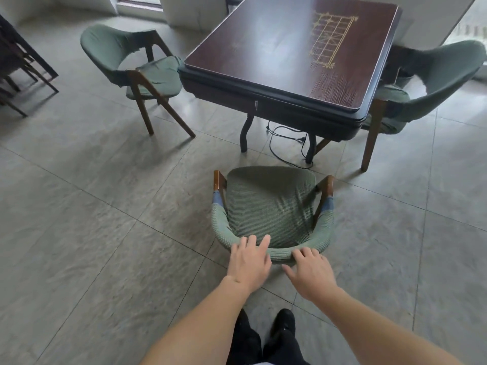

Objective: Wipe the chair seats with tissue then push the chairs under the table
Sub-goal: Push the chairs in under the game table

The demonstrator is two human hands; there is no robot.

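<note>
Hands first: I have my left hand [249, 262] and right hand [312, 270] both laid on the curved green backrest [279, 252] of the nearest chair [270, 206], fingers spread flat over the top edge rather than curled around it, so neither hand is clenched; they rest open against the fabric. I see no tissue in either hand. Just past my fingertips lies the chair's seat [268, 204], covered in ribbed green cloth, bare on top. Its 2 wooden arm posts stand to either side of the seat. This chair stands apart from the table [290, 48], with tiled floor [105, 233] between them, and faces it.

Beyond the seat, a black cable [287, 143] loops on the floor beside the table's dark legs. The tabletop is dark wood with a gold lattice design. Farther out to the left of my grip, a 2nd green chair [147, 72] sits with its seat edge touching the table's corner. Out to the right, a 3rd green chair [421, 85] has its seat partly under the table. Below my wrists I see my own dark trousers and shoes [283, 322].
</note>
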